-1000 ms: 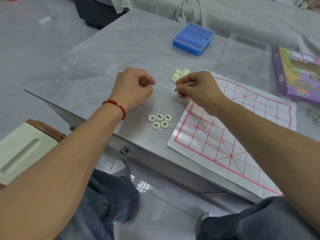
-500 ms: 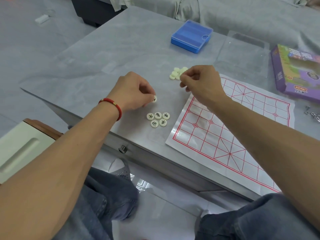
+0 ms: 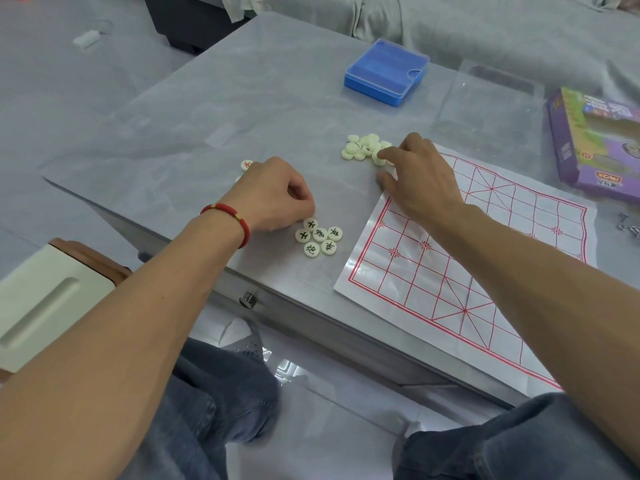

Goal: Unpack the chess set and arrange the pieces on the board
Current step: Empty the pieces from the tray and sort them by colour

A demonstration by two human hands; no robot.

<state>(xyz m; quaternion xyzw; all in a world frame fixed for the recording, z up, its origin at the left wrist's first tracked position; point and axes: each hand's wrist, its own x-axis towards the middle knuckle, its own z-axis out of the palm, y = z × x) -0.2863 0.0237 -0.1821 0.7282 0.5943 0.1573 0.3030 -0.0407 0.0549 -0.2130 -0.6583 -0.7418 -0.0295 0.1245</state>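
The chess pieces were seen in three places on the grey table (image 3: 166,109), none of them on the board. A tight cluster of six black-marked pieces (image 3: 319,237), face up, lay just left of the paper board (image 3: 485,258). An unsorted pile (image 3: 365,148), mostly showing blank faces, lay beyond the board's far left corner. A single red-marked piece (image 3: 246,164) was visible beyond the left hand, and whether more lay hidden behind the hand could not be told.

The left hand (image 3: 273,197) was curled, its fingertips set down at the topmost piece of the black cluster; whether that piece was pinched or only touched could not be told. The right hand (image 3: 415,181) was loosely spread, its fingertips reaching into the near edge of the unsorted pile, with nothing seen gripped.

The set was judged to be unpacked: a blue case (image 3: 386,72) stood closed at the far side, well apart. Sorting by colour appeared barely begun, most pieces being left in the pile. The board was unfolded but bore no pieces, so the whole arranging was judged to remain. A purple box (image 3: 588,147) lay to the right.
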